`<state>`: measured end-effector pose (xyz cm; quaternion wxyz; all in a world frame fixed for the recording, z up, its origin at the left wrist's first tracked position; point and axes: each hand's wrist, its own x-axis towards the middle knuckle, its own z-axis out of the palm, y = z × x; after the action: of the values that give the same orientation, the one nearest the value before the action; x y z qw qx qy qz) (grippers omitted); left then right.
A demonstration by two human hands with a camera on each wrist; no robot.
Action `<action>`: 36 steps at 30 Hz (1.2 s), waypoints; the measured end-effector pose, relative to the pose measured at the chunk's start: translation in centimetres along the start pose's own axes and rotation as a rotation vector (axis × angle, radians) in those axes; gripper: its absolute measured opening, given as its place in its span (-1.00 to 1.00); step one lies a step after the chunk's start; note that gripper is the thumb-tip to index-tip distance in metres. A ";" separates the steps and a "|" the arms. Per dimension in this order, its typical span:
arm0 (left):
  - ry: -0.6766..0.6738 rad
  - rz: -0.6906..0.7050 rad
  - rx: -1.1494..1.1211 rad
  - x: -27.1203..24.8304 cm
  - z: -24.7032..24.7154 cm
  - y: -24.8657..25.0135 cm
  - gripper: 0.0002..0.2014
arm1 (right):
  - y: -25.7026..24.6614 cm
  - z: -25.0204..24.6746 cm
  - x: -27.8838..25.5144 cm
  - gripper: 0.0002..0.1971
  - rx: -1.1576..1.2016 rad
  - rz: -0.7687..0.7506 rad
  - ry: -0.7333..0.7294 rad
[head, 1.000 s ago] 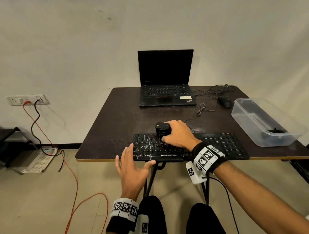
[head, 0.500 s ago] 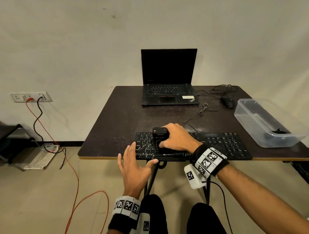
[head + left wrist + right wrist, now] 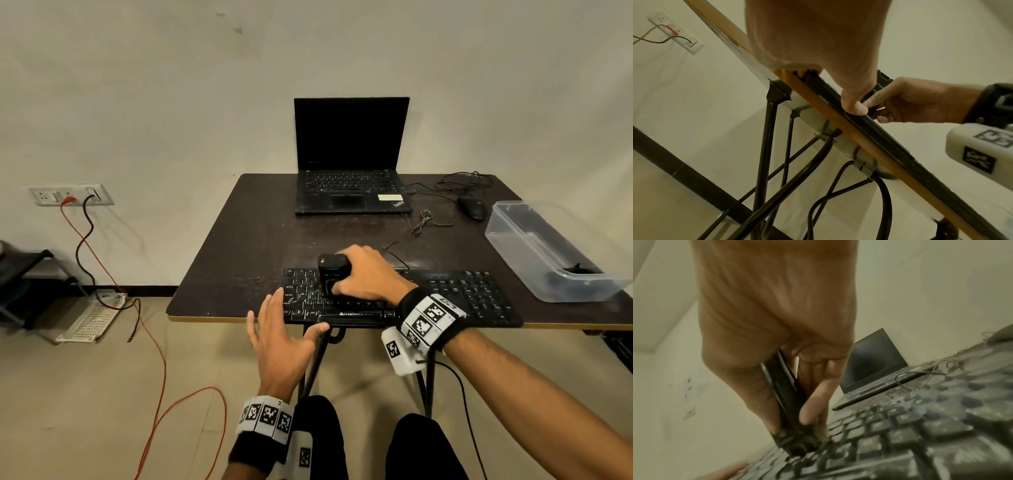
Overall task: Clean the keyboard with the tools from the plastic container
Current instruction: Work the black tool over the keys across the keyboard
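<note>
A black keyboard (image 3: 472, 294) lies along the table's near edge. My right hand (image 3: 363, 277) grips a black brush tool (image 3: 331, 270) that stands upright on the keys at the keyboard's left half. In the right wrist view the brush tool (image 3: 785, 395) sits between thumb and fingers, with its bristles (image 3: 819, 433) down on the dusty keys (image 3: 900, 434). My left hand (image 3: 279, 334) lies flat with straight fingers against the keyboard's front left edge, thumb (image 3: 854, 107) on the front rim. A clear plastic container (image 3: 534, 250) at the right holds a small dark item (image 3: 579, 269).
An open black laptop (image 3: 351, 161) stands at the table's back. A black mouse (image 3: 472, 207) and loose cables (image 3: 428, 219) lie to its right. A wall socket (image 3: 68, 195) with red and black cords is at the left. Black table legs (image 3: 764, 162) run below the edge.
The right hand with the brush has shifted slightly left and towards the keyboard's back rows. The left hand stays at the keyboard's front left edge.
</note>
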<state>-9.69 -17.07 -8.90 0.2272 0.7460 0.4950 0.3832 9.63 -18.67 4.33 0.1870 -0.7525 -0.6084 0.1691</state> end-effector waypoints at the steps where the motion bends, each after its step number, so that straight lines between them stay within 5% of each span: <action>1: 0.001 0.001 -0.002 0.0 0.0 0.0 0.14 | -0.2 0.1 -0.1 -0.82 -0.007 -0.021 -0.043; 7: -0.005 -0.004 0.003 0.0 0.0 -0.1 0.15 | 0.2 0.0 0.2 -0.83 0.024 0.028 0.071; 11: -0.001 0.006 -0.005 0.0 0.0 0.0 0.15 | -0.6 0.0 -0.3 -0.82 0.039 -0.031 -0.058; 15: -0.004 -0.004 -0.002 0.0 -0.1 0.0 0.16 | -0.1 0.3 0.4 -0.84 0.031 0.025 0.087; 20: -0.011 0.004 -0.004 0.0 0.0 -0.1 0.21 | -0.9 0.6 0.3 -0.82 0.027 -0.041 -0.048; 25: -0.004 0.000 0.000 -0.2 0.0 -0.1 0.14 | -0.9 1.1 0.9 -0.88 0.001 -0.013 0.097; 29: -0.009 0.009 0.004 -0.3 0.0 -0.1 0.13 | -1.6 1.4 0.5 -0.86 0.005 -0.078 -0.048; 33: -0.006 0.003 0.010 -0.2 0.0 -0.1 0.14 | -1.4 1.0 0.9 -0.89 -0.007 -0.034 0.091; 36: -0.006 0.015 0.003 -0.2 0.0 -0.1 0.18 | -1.6 0.9 0.8 -0.86 -0.018 -0.059 -0.021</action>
<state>-9.84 -17.22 -9.06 0.2248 0.7511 0.4892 0.3820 7.98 -17.50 4.35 0.1785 -0.7342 -0.6337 0.1660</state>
